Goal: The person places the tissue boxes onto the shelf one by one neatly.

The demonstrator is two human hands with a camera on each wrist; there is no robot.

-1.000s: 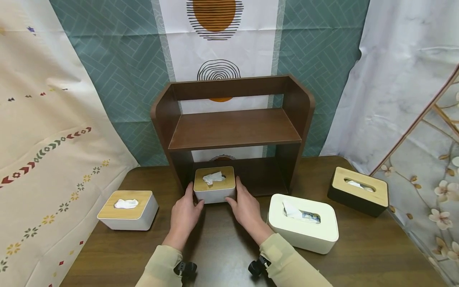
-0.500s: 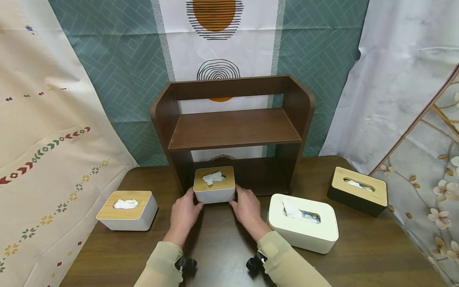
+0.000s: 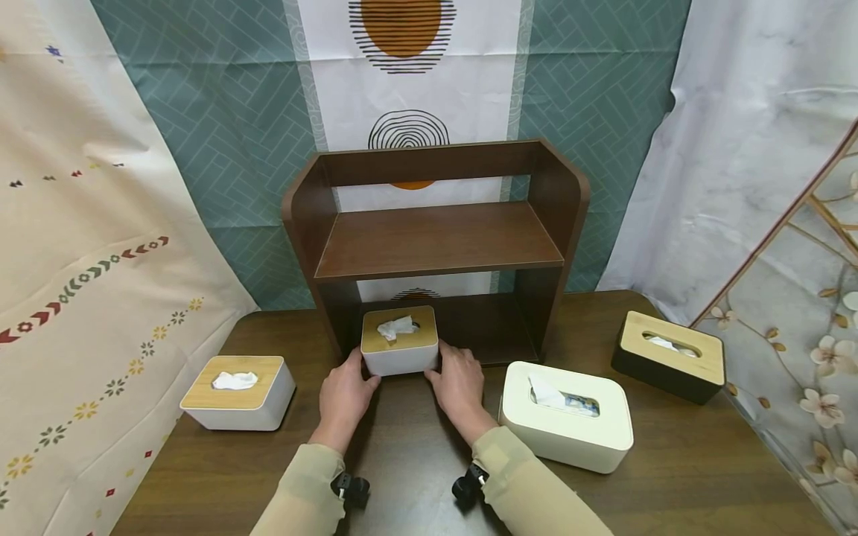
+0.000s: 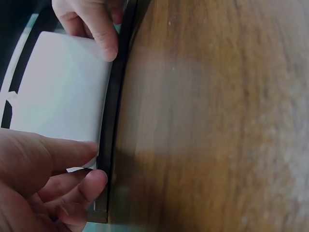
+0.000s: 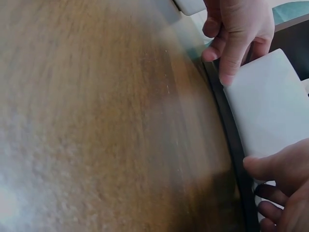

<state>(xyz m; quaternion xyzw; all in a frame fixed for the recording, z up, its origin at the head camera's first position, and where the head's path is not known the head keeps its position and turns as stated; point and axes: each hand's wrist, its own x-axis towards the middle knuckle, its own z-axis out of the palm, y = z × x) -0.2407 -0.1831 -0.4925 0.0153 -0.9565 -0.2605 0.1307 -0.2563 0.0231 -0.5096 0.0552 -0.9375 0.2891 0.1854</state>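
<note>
In the head view, a small tissue box (image 3: 399, 359) with white sides and a wooden lid sits at the front of the brown rack's lower shelf (image 3: 482, 327), toward its left side. A white tissue (image 3: 397, 327) pokes from its slot. My left hand (image 3: 343, 400) grips its left end and my right hand (image 3: 459, 385) its right end. In the left wrist view, the thumbs press the white front face (image 4: 63, 87) near its lower corners, just above the shelf's dark front edge (image 4: 112, 106). Other fingers bend behind the ends, partly hidden.
The two-tier brown rack (image 3: 439, 238) stands at the table's back. A white wood-lidded tissue box (image 3: 234, 394) lies to the left. On the right are a larger cream tissue box (image 3: 566, 417), close to my right forearm, and a black wood-lidded one (image 3: 670, 357).
The tissue box between my hands has shifted slightly back toward the rack. My right hand has drawn in a little to the left; the other boxes stay put.
</note>
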